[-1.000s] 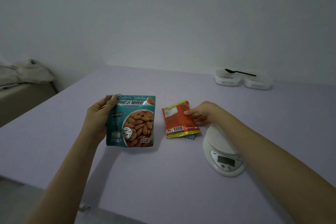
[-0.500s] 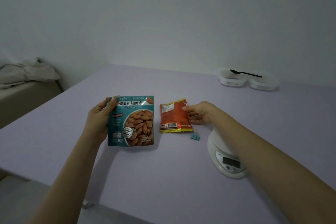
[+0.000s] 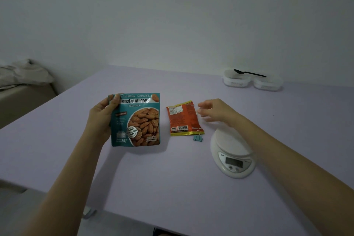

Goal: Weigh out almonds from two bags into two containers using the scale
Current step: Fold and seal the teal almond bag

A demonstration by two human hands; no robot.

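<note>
While the left hand (image 3: 101,119) holds the teal almond bag (image 3: 138,120) up off the purple table (image 3: 172,188), the right hand (image 3: 214,112) holds nothing. The left hand grips the bag by its left edge. Its thumb (image 3: 115,99) presses on the front of the top corner, and the other fingers are hidden behind the bag. The bag stands straight up, with its front and the picture of almonds facing the camera.

The right hand is loose, with its fingers partly stretched out. It looks a bit blurry. Just past its fingertips, on the side toward the left hand, the orange bag (image 3: 183,119) lies flat on the table. I cannot tell if the fingertips touch the bag's top corner. The orange bag lies between the two hands.

Some little blue clips (image 3: 198,138) sit at the orange bag's near corner. The white scale (image 3: 232,151) sits on the table nearer than the right hand, with that arm over its edge. Far beyond the right hand sit the two white containers (image 3: 236,81), side by side. A black spoon (image 3: 249,73) lies across their tops.
</note>
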